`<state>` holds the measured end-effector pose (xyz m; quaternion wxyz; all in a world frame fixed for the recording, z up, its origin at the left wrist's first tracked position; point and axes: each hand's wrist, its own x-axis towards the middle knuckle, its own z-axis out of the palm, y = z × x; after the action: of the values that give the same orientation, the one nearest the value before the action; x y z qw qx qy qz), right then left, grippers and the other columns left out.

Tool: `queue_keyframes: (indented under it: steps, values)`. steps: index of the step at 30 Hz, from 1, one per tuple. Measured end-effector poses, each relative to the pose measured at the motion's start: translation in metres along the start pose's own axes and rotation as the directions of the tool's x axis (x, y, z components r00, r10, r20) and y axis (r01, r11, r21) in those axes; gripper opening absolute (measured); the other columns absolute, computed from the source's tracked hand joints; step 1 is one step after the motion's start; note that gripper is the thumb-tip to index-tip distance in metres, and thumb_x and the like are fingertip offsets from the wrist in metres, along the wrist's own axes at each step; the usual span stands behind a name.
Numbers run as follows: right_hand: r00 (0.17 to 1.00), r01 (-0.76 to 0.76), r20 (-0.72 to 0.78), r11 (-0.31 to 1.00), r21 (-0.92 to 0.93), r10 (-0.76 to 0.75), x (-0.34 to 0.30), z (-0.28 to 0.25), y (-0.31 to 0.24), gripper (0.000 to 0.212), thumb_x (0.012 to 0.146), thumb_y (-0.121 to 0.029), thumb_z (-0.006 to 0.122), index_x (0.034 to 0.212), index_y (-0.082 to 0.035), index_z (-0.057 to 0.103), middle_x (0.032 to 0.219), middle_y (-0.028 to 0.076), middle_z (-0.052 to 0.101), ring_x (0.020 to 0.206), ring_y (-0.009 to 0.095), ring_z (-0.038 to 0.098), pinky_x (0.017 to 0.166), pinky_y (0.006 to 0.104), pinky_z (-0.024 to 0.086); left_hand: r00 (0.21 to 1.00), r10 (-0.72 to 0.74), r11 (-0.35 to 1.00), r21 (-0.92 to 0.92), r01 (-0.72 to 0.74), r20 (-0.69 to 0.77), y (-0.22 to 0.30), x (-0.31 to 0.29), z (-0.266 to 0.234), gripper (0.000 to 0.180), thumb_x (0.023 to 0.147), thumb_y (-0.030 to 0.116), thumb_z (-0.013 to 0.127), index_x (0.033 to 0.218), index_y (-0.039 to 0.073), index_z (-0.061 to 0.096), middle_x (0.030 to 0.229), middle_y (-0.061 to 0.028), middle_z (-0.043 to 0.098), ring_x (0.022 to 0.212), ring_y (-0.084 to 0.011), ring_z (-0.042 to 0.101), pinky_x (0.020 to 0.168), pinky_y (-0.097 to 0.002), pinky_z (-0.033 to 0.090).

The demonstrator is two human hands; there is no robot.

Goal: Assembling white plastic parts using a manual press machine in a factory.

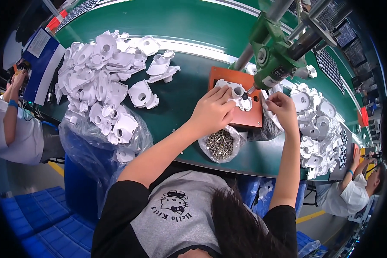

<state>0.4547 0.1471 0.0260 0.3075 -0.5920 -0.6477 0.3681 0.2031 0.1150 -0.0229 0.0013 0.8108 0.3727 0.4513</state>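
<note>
A white plastic housing part (pixel 238 92) with a short round tube lies on an orange-brown fixture block (pixel 248 121). My left hand (pixel 215 107) rests over the part's near left side, its fingers closed on it. To the block's right, my right hand (pixel 282 107) is raised with curled fingers and thumb drawn together; whatever they may hold is too small to make out. Below that hand a grey plastic bag (pixel 270 127) lies against the block. A green press head (pixel 268 56) points its tip down close to the part. Small metal screws or pins (pixel 219 144) fill an open clear bag in front.
White parts are heaped at the left (pixel 99 73), and another heap (pixel 316 129) lies right of my right arm. A single white part (pixel 142 95) sits between the left heap and the block. A plastic-lined blue bin (pixel 79 172) stands lower left. Co-workers sit at both sides.
</note>
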Motion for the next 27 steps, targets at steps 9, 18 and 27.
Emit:
queue_keyframes:
  steps: [9,18,27]
  values:
    - [0.99,0.122,-0.104,0.937,0.326,-0.092,0.008,0.037,-0.003,0.02,0.081,0.003,0.062,0.099,0.002,0.056,0.08,0.002,0.059,0.054,0.003,0.047,0.049,0.0187,0.037,1.0,-0.013,1.0,0.0,0.013,0.007,0.003,0.003,0.001,0.012,0.075,0.01,0.063,0.084,0.004,0.064,0.105,-0.0182,0.065,0.105,-0.033,0.06,0.096,-0.0439,0.046]
    - [0.959,0.187,-0.253,0.958,0.216,-0.13,0.021,0.022,0.007,0.009,0.087,-0.004,0.06,0.094,0.001,0.059,0.081,-0.001,0.059,0.067,0.003,0.048,0.06,0.0191,0.038,1.0,-0.007,1.0,0.008,0.007,-0.001,0.001,0.002,0.001,0.009,0.075,0.011,0.062,0.081,0.003,0.062,0.104,-0.0203,0.064,0.103,-0.0338,0.061,0.095,-0.0439,0.046]
    - [0.953,0.176,-0.226,0.976,-0.126,-0.201,0.029,0.007,0.0,0.017,0.081,-0.01,0.061,0.09,0.002,0.068,0.078,0.006,0.067,0.069,0.011,0.059,0.066,0.0259,0.047,1.0,-0.003,1.0,-0.015,0.003,-0.003,0.0,0.004,0.003,0.009,0.075,0.011,0.062,0.079,0.003,0.059,0.103,-0.0219,0.064,0.102,-0.034,0.061,0.096,-0.0443,0.045]
